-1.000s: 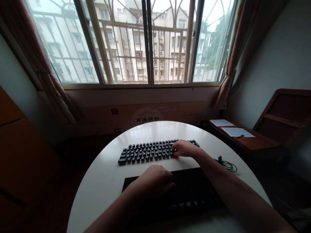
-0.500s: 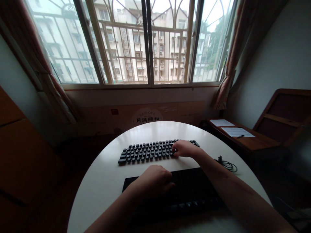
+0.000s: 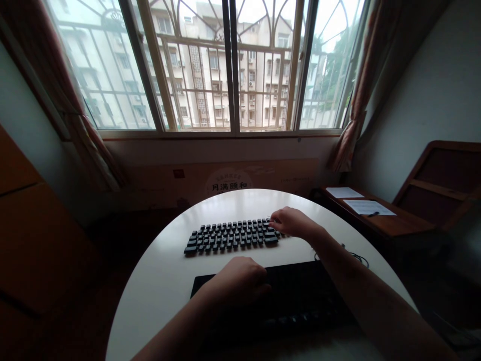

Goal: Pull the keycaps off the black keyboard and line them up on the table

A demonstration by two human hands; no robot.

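At the black keycaps (image 3: 230, 233), right hand (image 3: 291, 222).

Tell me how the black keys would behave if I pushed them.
The black keys look small, so they're probably light. White table shows between them, so they'd likely slide separately. Its sheen suggests little grip.

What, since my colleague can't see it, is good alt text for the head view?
A person's right hand is at rows of black keycaps on a round-edged white table; the left hand is over a black keyboard. Beyond is a barred window.
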